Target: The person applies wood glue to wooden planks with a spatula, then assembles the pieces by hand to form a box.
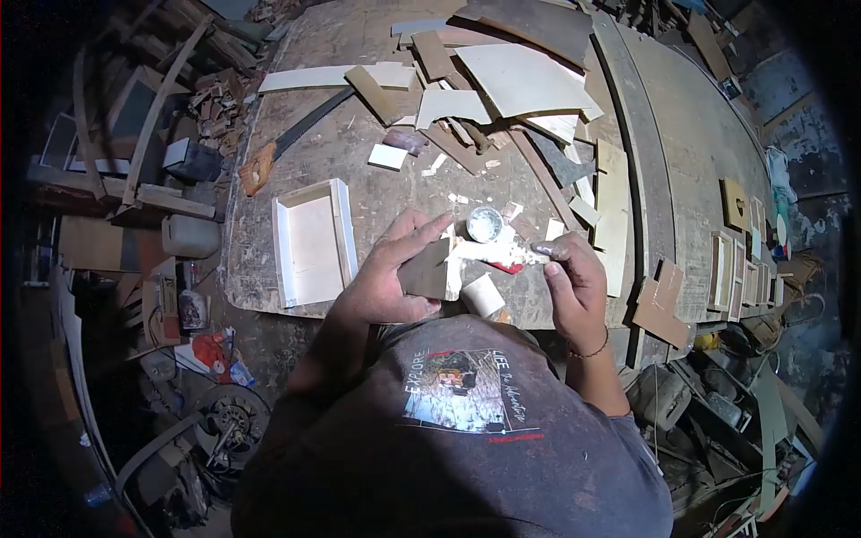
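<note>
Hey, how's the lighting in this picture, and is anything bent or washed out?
Head view: bright around the left hand and right hand; the pale strip between them looks washed out; low on the shirt, a dark shadow; the workbench edges bow, like wide-angle distortion; the picture corners go black.

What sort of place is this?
Probably a woodworking shop. A handsaw lies on the big worn workbench, along with lots of cut wooden pieces and a shallow wooden box.
</note>
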### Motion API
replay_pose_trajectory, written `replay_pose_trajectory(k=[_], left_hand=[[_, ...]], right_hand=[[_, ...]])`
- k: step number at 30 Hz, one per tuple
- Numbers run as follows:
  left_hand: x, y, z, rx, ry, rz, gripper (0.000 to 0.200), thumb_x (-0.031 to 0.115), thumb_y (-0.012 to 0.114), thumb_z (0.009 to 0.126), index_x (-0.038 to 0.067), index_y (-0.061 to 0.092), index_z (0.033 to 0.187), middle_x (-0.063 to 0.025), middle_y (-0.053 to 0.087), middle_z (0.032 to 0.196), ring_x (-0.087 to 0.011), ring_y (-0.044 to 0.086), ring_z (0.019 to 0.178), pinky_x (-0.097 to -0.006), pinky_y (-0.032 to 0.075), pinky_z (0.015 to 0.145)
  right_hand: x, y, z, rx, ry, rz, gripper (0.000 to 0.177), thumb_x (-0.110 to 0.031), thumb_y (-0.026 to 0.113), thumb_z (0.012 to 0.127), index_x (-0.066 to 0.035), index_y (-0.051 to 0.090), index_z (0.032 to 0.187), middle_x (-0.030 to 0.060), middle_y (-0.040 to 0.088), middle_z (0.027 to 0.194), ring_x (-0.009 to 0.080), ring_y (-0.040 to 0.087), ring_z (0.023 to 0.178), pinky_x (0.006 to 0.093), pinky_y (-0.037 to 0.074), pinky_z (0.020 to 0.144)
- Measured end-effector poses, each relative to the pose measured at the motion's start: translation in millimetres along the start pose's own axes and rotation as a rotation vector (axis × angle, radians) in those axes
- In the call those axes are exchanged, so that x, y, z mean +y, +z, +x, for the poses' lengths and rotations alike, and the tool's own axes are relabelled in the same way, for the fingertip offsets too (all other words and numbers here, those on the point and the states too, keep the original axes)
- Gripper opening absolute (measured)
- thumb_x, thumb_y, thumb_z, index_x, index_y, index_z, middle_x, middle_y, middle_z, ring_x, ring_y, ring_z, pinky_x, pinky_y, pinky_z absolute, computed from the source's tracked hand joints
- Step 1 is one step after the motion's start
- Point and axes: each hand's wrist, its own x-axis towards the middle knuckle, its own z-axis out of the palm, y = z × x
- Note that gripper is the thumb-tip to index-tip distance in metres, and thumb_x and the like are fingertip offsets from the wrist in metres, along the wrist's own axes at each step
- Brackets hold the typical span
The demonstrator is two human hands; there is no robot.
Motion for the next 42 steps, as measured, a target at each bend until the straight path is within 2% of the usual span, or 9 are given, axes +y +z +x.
replay_pose_trajectory(k=[4, 10, 19, 25, 31, 34, 37, 40, 42], left_hand=[[7.4, 0.0, 0.8, 0.002, -0.011, 0.023, 0.085, 0.006, 0.074, 0.057, 0.006, 0.047, 0.138, -0.0113, 0.051, 0.104, -0.0224, 0.053, 0.094, -0.0308, 0.041, 0.089], [4.8, 0.4, -1.1, 0.025, 0.016, -0.079, 0.083, 0.004, 0.071, 0.055, 0.003, 0.049, 0.135, -0.0118, 0.052, 0.105, -0.0228, 0.054, 0.095, -0.0307, 0.041, 0.089], [3.5, -0.4, -11.1, 0.049, 0.018, 0.073, 0.079, 0.005, 0.075, 0.054, 0.005, 0.054, 0.131, -0.0116, 0.051, 0.105, -0.0237, 0.054, 0.098, -0.0313, 0.042, 0.089], [11.9, 2.5, -12.7, 0.063, 0.029, 0.144, 0.078, 0.006, 0.077, 0.055, 0.006, 0.056, 0.13, -0.0124, 0.052, 0.104, -0.024, 0.055, 0.095, -0.0318, 0.044, 0.085], [14.3, 8.5, -16.6, 0.085, 0.014, 0.039, 0.078, 0.005, 0.077, 0.054, 0.005, 0.056, 0.129, -0.0116, 0.052, 0.103, -0.0228, 0.055, 0.095, -0.0303, 0.044, 0.085], [6.6, 7.2, -21.8, 0.099, 0.015, -0.026, 0.078, 0.007, 0.076, 0.055, 0.004, 0.056, 0.129, -0.0109, 0.053, 0.104, -0.0216, 0.055, 0.095, -0.0298, 0.043, 0.085], [11.2, 3.4, -22.2, 0.081, -0.001, -0.05, 0.079, 0.009, 0.075, 0.055, 0.003, 0.055, 0.13, -0.0106, 0.053, 0.105, -0.0209, 0.054, 0.096, -0.0294, 0.042, 0.087], [9.3, 8.1, -26.2, 0.09, 0.005, -0.046, 0.08, 0.01, 0.074, 0.054, 0.002, 0.054, 0.131, -0.011, 0.053, 0.106, -0.0214, 0.054, 0.097, -0.0292, 0.041, 0.089], [8.9, 10.1, -28.8, 0.069, 0.02, -0.081, 0.081, 0.009, 0.073, 0.054, 0.001, 0.053, 0.131, -0.0112, 0.054, 0.106, -0.0215, 0.053, 0.098, -0.0293, 0.04, 0.09]], right_hand=[[-2.2, 2.2, -2.8, 0.133, -0.081, 0.006, 0.013, -0.002, 0.056, 0.084, 0.003, 0.063, 0.094, 0.0115, 0.055, 0.081, 0.0202, 0.052, 0.072, 0.0287, 0.04, 0.064], [-14.5, 0.8, -1.7, 0.091, -0.166, -0.103, 0.018, 0.001, 0.057, 0.079, 0.003, 0.065, 0.095, 0.011, 0.055, 0.079, 0.0204, 0.052, 0.068, 0.0287, 0.04, 0.061], [-20.8, -8.8, -5.2, -0.011, -0.14, -0.201, 0.016, 0.0, 0.055, 0.077, 0.004, 0.064, 0.09, 0.0127, 0.049, 0.068, 0.0243, 0.049, 0.062, 0.0329, 0.038, 0.058], [-19.6, -7.6, -7.9, 0.134, -0.095, -0.164, 0.014, -0.001, 0.054, 0.078, 0.004, 0.063, 0.087, 0.0126, 0.049, 0.068, 0.0262, 0.049, 0.061, 0.0345, 0.037, 0.057], [-17.1, -7.9, -11.9, -0.063, -0.071, -0.088, 0.018, -0.001, 0.054, 0.078, 0.004, 0.065, 0.09, 0.013, 0.05, 0.07, 0.0251, 0.051, 0.064, 0.0335, 0.039, 0.059], [-19.2, -6.8, -16.6, -0.077, -0.033, -0.046, 0.022, -0.011, 0.052, 0.077, 0.004, 0.066, 0.085, 0.0091, 0.053, 0.069, 0.0196, 0.05, 0.064, 0.0304, 0.038, 0.061], [-18.6, -10.5, -20.9, -0.103, -0.087, 0.036, 0.019, -0.003, 0.054, 0.078, 0.004, 0.067, 0.091, 0.0123, 0.05, 0.07, 0.0248, 0.052, 0.064, 0.0332, 0.039, 0.059], [-24.0, -9.2, -23.9, -0.132, -0.114, 0.001, 0.019, -0.002, 0.054, 0.079, 0.004, 0.067, 0.093, 0.0121, 0.05, 0.07, 0.0244, 0.051, 0.064, 0.0332, 0.039, 0.059], [-21.4, -2.2, -26.4, -0.071, -0.099, -0.039, 0.019, -0.002, 0.054, 0.08, 0.004, 0.066, 0.094, 0.0122, 0.05, 0.07, 0.0243, 0.051, 0.064, 0.0332, 0.039, 0.059]])
